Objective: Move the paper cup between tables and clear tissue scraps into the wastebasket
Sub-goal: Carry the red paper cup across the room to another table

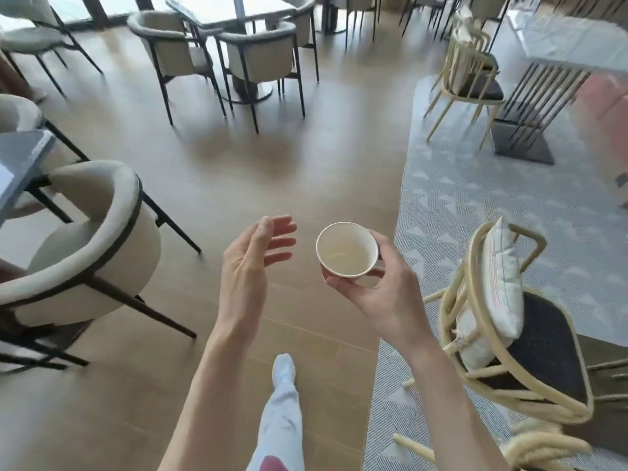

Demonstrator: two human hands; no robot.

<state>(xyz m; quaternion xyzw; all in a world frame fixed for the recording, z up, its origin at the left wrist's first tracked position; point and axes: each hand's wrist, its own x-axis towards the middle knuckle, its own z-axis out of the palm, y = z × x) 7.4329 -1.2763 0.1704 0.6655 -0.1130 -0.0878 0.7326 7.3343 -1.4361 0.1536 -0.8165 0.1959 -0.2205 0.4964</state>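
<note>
My right hand [380, 294] grips a white paper cup [346, 249] upright from below, fingers curled round its wall, mouth facing up. My left hand [251, 263] floats just beside it at nine o'clock, palm turned inward, fingers straight and relaxed, holding nothing. Bare wooden floor [238, 164] runs ahead toward twelve. A cushioned armchair [88, 246] sits at nine. The grey rug's edge [401, 212] runs at two, with a cane chair [509, 338] at four.
</note>
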